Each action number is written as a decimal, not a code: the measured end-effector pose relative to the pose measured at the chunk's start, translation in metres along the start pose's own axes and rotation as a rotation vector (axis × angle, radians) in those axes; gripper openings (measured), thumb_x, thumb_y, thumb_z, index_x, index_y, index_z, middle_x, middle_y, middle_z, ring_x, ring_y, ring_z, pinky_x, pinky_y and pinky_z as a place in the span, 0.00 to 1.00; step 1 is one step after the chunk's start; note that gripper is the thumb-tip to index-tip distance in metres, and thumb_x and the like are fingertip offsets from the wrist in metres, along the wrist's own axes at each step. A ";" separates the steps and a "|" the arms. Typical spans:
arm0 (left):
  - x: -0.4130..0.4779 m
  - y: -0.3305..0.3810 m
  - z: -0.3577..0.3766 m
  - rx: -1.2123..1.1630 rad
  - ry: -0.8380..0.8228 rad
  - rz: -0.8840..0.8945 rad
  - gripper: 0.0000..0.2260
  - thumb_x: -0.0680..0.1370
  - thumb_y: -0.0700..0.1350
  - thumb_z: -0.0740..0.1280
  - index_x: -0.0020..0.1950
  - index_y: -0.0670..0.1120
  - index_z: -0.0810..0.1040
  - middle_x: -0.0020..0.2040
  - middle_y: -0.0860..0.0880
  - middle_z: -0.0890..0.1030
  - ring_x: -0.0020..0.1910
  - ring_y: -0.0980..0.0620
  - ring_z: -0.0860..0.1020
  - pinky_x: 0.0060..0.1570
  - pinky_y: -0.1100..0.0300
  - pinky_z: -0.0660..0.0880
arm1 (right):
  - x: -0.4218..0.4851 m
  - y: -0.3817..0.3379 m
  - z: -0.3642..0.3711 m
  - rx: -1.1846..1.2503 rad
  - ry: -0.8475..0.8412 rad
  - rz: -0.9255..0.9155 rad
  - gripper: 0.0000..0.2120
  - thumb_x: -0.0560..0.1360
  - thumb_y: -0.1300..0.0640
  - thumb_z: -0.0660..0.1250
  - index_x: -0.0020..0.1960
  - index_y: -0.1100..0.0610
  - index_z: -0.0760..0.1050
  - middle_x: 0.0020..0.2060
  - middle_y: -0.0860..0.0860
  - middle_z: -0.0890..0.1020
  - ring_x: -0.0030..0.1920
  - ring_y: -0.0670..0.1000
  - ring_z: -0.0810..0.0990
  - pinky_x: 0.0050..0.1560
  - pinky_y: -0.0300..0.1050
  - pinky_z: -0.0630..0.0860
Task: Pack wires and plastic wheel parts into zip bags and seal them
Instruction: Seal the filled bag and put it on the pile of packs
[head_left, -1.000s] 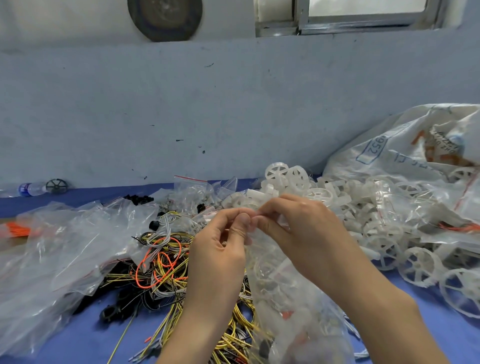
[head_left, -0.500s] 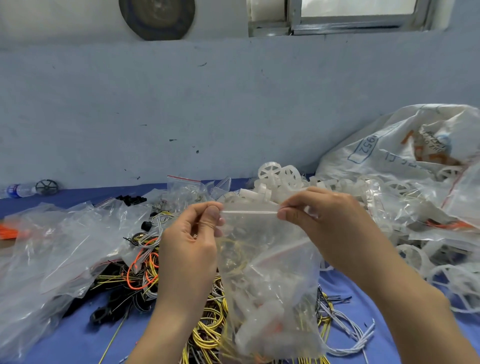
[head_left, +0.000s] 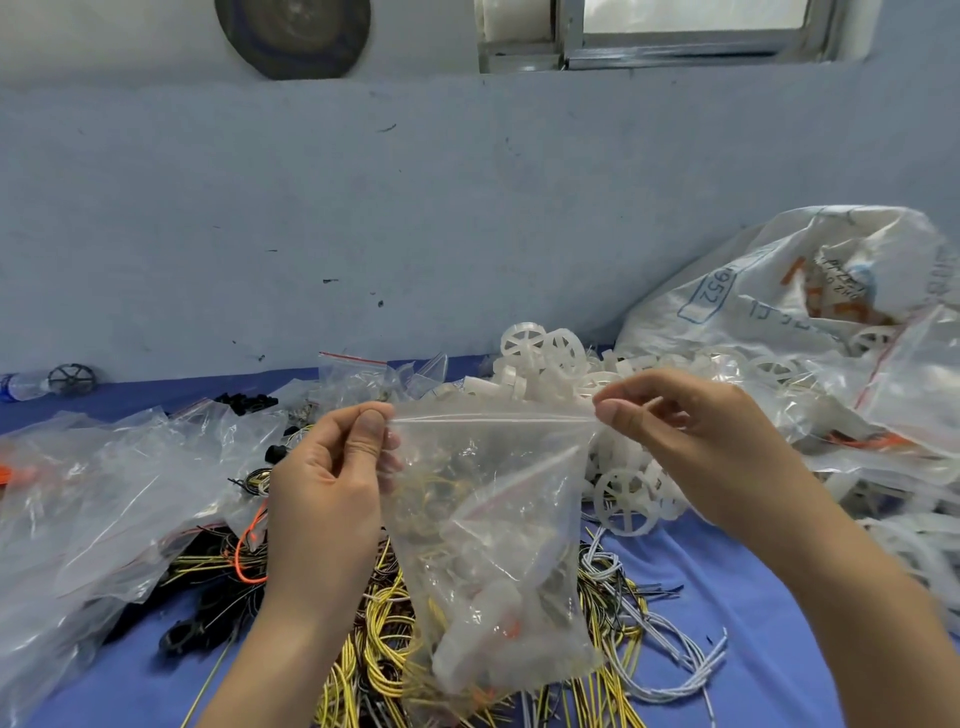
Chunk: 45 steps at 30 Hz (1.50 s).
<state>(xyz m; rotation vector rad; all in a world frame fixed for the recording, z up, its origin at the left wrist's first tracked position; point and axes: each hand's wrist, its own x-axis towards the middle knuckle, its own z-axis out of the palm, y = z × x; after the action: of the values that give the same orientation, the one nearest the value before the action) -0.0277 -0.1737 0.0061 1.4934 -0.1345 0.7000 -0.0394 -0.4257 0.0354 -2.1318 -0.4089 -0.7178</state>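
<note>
Two hands, one bag (head_left: 493, 545): left hand (head_left: 327, 493) and right hand (head_left: 696, 441) each pinch a top corner.

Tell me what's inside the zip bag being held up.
Inside the zip bag: white plastic wheel parts low down, yellow wires higher. Crinkled plastic blurs them, so no count.

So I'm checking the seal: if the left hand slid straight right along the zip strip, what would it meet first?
Probably the right hand, pinching the other end of the bag; the left hand has only strip between.
</note>
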 end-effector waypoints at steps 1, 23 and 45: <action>-0.001 0.001 0.000 -0.001 -0.007 -0.001 0.07 0.80 0.47 0.65 0.46 0.51 0.82 0.38 0.53 0.83 0.34 0.61 0.78 0.36 0.68 0.78 | 0.000 0.001 0.002 0.051 -0.013 0.023 0.08 0.69 0.42 0.70 0.48 0.39 0.80 0.41 0.36 0.82 0.41 0.39 0.80 0.40 0.31 0.75; 0.004 0.026 0.006 0.543 -0.172 0.398 0.10 0.81 0.58 0.60 0.61 0.59 0.72 0.56 0.62 0.75 0.55 0.65 0.72 0.51 0.67 0.69 | -0.007 0.007 0.058 0.730 0.092 0.272 0.08 0.69 0.47 0.72 0.43 0.49 0.86 0.36 0.49 0.84 0.38 0.48 0.80 0.43 0.45 0.79; 0.039 0.063 0.071 0.927 -0.860 0.437 0.10 0.77 0.58 0.67 0.45 0.54 0.83 0.37 0.57 0.81 0.37 0.58 0.78 0.39 0.54 0.77 | -0.011 0.008 0.048 0.827 0.091 0.276 0.07 0.71 0.51 0.72 0.46 0.52 0.87 0.40 0.49 0.86 0.40 0.45 0.82 0.45 0.43 0.81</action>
<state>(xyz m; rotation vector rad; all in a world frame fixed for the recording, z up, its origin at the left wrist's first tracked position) -0.0040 -0.2315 0.0876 2.6416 -0.9075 0.4067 -0.0267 -0.3930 0.0000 -1.3306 -0.2833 -0.3814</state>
